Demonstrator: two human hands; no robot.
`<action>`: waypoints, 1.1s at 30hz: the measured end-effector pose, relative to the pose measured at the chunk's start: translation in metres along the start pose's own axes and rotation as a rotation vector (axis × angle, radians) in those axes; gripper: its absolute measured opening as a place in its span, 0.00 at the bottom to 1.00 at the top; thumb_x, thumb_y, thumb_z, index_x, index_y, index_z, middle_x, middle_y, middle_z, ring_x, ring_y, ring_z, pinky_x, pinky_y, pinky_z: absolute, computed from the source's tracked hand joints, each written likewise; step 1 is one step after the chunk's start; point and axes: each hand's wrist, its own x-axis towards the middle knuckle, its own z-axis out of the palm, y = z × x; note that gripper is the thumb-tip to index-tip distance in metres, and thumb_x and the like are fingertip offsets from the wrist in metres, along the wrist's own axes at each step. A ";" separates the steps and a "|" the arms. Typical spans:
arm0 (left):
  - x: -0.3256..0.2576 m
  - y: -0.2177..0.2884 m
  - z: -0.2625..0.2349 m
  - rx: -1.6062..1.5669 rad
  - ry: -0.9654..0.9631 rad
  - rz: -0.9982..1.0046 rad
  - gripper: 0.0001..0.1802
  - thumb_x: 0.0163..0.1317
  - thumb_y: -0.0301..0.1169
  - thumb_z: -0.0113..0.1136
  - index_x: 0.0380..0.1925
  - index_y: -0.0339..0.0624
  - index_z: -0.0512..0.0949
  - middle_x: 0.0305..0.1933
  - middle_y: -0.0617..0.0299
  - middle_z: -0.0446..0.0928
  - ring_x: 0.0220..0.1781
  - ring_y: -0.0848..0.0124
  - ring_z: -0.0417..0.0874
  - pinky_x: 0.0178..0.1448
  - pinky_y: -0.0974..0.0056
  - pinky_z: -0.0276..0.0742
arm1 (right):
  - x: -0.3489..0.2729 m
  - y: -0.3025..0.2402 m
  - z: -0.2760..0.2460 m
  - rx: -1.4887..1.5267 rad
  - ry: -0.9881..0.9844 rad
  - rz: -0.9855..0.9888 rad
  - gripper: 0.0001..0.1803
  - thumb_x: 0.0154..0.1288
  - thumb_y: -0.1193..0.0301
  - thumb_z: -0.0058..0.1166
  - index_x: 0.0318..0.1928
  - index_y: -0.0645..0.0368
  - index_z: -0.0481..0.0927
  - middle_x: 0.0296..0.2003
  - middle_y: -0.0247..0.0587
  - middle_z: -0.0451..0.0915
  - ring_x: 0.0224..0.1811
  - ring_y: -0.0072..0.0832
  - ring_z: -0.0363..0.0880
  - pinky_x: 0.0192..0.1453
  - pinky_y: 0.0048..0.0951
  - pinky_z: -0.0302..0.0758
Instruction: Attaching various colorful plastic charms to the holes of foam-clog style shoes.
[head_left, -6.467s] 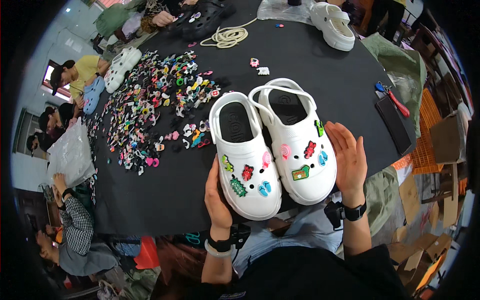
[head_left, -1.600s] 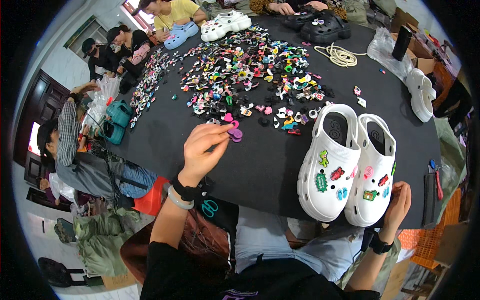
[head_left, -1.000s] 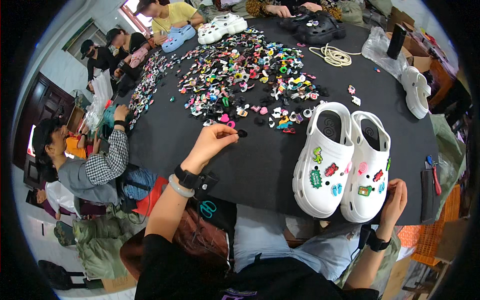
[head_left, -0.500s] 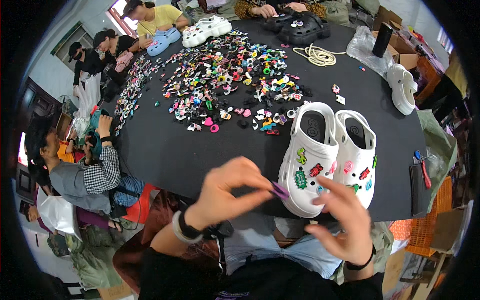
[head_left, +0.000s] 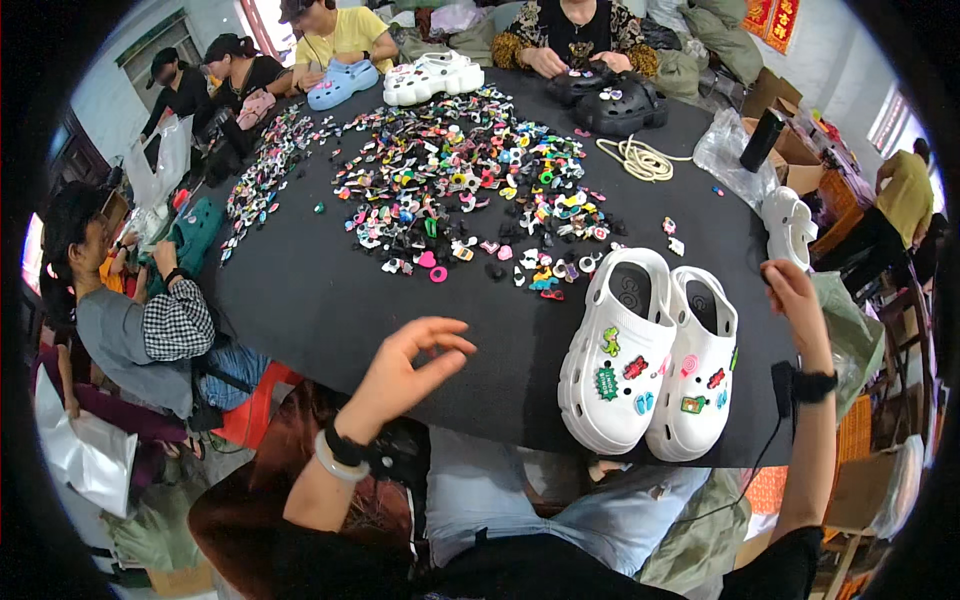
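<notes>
A pair of white clogs, the left clog [head_left: 612, 425] and the right clog [head_left: 687, 435], stands on the black tabletop with toes toward me. Colourful shoe charms dot their tops, among them a green dinosaur charm [head_left: 611, 342] and a blue flip-flop charm [head_left: 643, 403]. My left hand [head_left: 412, 362] hovers left of the clogs, fingers loosely bent and apart, nothing seen in it. Reaching out to the right, my right hand [head_left: 795, 295] is beside another white clog [head_left: 785, 225]. Its thumb and fingertips are pinched; what they hold, if anything, is too dark and small to tell.
A large heap of mixed charms [head_left: 450, 170] spreads over the table's middle. Beyond lie a blue clog [head_left: 342, 85], a chunky white clog [head_left: 432, 78], black clogs [head_left: 622, 108] and a cream cord [head_left: 645, 160]. Several co-workers sit around; one at left handles a green clog [head_left: 197, 232].
My right hand has left the clogs and stretched far right. The purple piece formerly in my left hand no longer shows; that hand has drawn slightly left. The view has tilted up.
</notes>
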 end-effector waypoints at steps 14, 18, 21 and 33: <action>0.099 -0.071 -0.088 0.376 0.190 -0.144 0.29 0.58 0.34 0.67 0.58 0.40 0.71 0.61 0.51 0.72 0.61 0.60 0.73 0.61 0.59 0.70 | 0.062 0.098 0.013 0.244 0.128 0.049 0.19 0.69 0.69 0.53 0.58 0.57 0.74 0.41 0.35 0.83 0.36 0.20 0.79 0.38 0.21 0.73; 0.105 -0.093 -0.078 0.969 0.061 0.026 0.48 0.53 0.49 0.67 0.71 0.45 0.56 0.74 0.42 0.50 0.74 0.44 0.53 0.73 0.47 0.52 | 0.080 0.107 0.027 -0.139 -0.066 0.080 0.20 0.65 0.65 0.58 0.55 0.60 0.77 0.36 0.38 0.83 0.31 0.22 0.80 0.31 0.23 0.75; 0.103 -0.117 -0.080 0.890 0.006 -0.025 0.54 0.55 0.50 0.66 0.73 0.40 0.47 0.75 0.41 0.45 0.77 0.46 0.44 0.76 0.49 0.43 | 0.100 0.103 0.039 -0.221 -0.167 0.052 0.21 0.62 0.66 0.61 0.53 0.64 0.79 0.32 0.40 0.83 0.29 0.23 0.80 0.31 0.26 0.77; 0.101 -0.091 -0.077 0.932 -0.151 -0.207 0.56 0.56 0.55 0.63 0.73 0.43 0.43 0.78 0.48 0.41 0.80 0.52 0.33 0.77 0.49 0.31 | 0.139 0.078 0.077 -0.489 -0.128 -0.513 0.35 0.51 0.60 0.69 0.61 0.48 0.74 0.55 0.50 0.73 0.59 0.42 0.69 0.63 0.40 0.67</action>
